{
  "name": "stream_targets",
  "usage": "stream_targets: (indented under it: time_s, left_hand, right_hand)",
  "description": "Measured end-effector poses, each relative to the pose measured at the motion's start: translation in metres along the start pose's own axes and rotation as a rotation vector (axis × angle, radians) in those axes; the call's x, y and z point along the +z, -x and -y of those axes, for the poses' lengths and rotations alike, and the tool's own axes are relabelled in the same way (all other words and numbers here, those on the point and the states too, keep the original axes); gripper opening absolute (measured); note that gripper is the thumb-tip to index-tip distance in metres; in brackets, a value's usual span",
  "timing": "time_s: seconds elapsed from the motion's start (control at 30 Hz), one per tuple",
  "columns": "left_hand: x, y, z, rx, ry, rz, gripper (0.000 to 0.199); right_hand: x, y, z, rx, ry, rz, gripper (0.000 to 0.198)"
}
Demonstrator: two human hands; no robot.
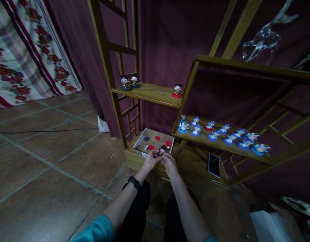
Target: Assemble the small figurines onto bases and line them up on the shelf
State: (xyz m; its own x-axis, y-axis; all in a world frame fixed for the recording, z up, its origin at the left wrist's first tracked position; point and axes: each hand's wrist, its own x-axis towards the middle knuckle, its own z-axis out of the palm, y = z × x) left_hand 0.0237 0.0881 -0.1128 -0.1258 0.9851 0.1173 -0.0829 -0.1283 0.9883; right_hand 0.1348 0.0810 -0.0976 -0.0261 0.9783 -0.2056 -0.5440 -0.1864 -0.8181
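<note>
Between my two hands is a small figurine [162, 150] with black hair buns and a dark round base. The fingers of my left hand [152, 160] pinch its base from the left. My right hand [169, 162] grips the same base from the right. Just beyond my fingers sits a shallow box [141, 135] on the low wooden cabinet. In it lie red discs [157, 138], a dark grey disc [146, 139] and a couple of tiny figures, one of them whitish [146, 147].
A small shelf [147, 91] holds two figurines [124, 82] at its left and one on a red base [177, 90] at its right. On the right-hand shelf stand several blue-based figurines [214, 135]. A phone [214, 165] lies below; a clear glass horse [264, 40] stands above.
</note>
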Motion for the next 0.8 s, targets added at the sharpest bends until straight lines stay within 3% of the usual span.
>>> stream_targets:
  time_s: [0.43, 0.8]
  left_hand:
    - [0.0, 0.049, -0.017, -0.132, 0.168, -0.052, 0.037]
    - [0.006, 0.06, -0.014, -0.184, 0.253, 0.01, 0.039]
  right_hand:
    - [-0.012, 0.043, 0.011, 0.058, -0.004, 0.092, 0.023]
    - [-0.024, 0.052, 0.001, 0.047, -0.042, 0.013, 0.023]
